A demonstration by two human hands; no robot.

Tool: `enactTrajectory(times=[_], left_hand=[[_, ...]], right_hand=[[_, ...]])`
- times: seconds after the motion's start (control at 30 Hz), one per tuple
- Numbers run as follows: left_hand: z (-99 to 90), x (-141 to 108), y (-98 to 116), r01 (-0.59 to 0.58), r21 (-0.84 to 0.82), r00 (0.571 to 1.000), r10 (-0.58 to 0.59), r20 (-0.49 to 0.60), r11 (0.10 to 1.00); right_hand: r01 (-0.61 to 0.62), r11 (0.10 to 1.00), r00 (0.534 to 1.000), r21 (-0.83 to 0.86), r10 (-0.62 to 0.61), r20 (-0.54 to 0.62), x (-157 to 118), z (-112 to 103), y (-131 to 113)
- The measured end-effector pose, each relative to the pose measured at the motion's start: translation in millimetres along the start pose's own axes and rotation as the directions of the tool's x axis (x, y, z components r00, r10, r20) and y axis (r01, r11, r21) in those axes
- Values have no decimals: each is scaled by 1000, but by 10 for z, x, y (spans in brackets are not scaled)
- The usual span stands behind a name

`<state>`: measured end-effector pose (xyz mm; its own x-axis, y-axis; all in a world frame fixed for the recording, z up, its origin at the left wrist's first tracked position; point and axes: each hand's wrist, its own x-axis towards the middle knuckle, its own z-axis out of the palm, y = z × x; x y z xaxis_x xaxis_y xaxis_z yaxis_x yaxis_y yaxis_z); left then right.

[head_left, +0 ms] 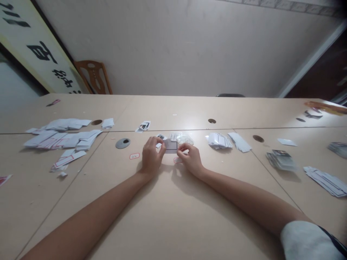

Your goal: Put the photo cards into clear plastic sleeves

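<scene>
Between my two hands a small greyish-white card (170, 146) with a dark line near its right side is held just above the table. My left hand (152, 155) pinches its left edge between thumb and fingers. At the right edge, my right hand (190, 159) is closed in a pinch on the card. Behind it lie a clear plastic piece (185, 138) and a small photo (161, 137), partly hidden by my left hand. A red-bordered label (134, 156) rests left of my left hand, and another (177, 160) is partly covered by my right hand.
Paper slips (62, 139) lie in piles at left. Small photos (143, 126) sit farther back. To the right are plastic sleeves (219, 140), white strips (240, 142), a stack of clear sleeves (282, 160) and more slips (326, 181). A metal grommet cover (123, 143) lies near a table seam.
</scene>
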<state>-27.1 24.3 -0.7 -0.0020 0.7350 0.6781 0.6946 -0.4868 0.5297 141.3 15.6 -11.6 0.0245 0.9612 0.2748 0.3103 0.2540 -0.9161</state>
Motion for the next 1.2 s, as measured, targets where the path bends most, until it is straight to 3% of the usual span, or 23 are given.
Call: enactTrajectory(times=[0.37, 0.5, 0.57, 0.7, 0.8, 1.2], left_hand=[[27, 41, -57, 202, -200, 975, -216, -51, 959], [26, 26, -50, 191, -210, 981, -192, 17, 959], [20, 10, -31, 156, -197, 987, -146, 64, 968], [7, -25, 16, 69, -160, 991, -49, 121, 985], [9, -36, 25, 62, -147, 990, -43, 132, 987], [40, 43, -58, 292, -285, 956, -279, 87, 913]], right_hand=[[34, 997, 997, -69, -30, 65, 20, -11, 22], [-7, 995, 993, 96, 18, -115, 62, -33, 28], [-11, 983, 988, 183, 40, -152, 71, -43, 17], [-29, 973, 1000, 230, 29, 3, 40, -56, -21], [-34, 973, 996, 226, 15, 86, 15, -54, -30], [-43, 975, 993, 217, 18, 118, 33, -20, 3]])
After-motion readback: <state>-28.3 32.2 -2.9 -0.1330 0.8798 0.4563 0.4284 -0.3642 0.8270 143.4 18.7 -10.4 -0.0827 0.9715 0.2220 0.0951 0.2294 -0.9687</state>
